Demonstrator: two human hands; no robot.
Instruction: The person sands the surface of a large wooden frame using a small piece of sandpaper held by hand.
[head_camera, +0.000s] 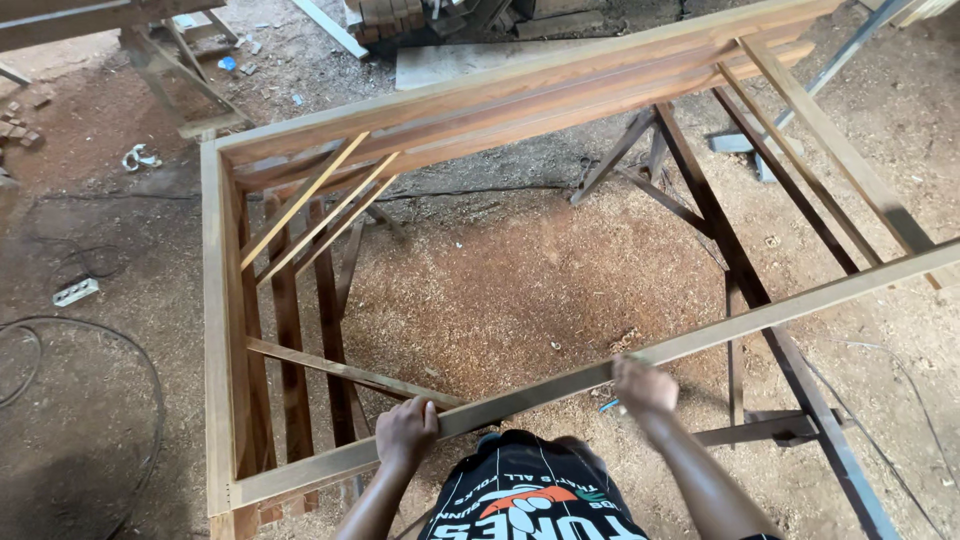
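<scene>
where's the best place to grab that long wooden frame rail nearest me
Grip the near rail on its bare middle stretch, from the near side, fingers curling over the top edge, as the left hand and right hand do. It is narrow and flat-sided.

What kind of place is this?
Probably a woodworking shop. Both hands, left and right, grip a big wooden frame resting on trestles, and sawdust covers the dirt floor.

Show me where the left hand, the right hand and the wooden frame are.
left hand (406, 432), head view, on the back of the hand.
right hand (644, 387), head view, on the back of the hand.
wooden frame (216, 300), head view, on its left end rail.
</scene>
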